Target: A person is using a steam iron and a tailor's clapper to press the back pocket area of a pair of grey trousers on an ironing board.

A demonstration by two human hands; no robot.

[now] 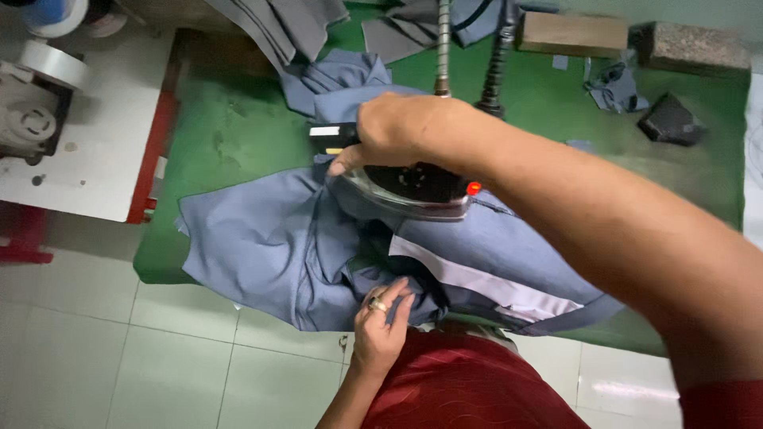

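My right hand (397,129) grips the black handle of a steam iron (409,191) with a shiny metal sole and a red light at its back. The iron rests on a blue-grey garment (254,238) spread over the green padded ironing table (238,119). My left hand (381,318), wearing a ring, presses down on a folded edge of the garment at the table's near edge. A pale inner strip of the garment (477,282) shows to the right of that hand.
More grey-blue fabric pieces (334,79) lie at the back of the table. The iron's hoses (443,48) rise behind it. Two blocks (572,33) and a dark pad (669,121) sit at the back right. A sewing machine table (87,135) stands left.
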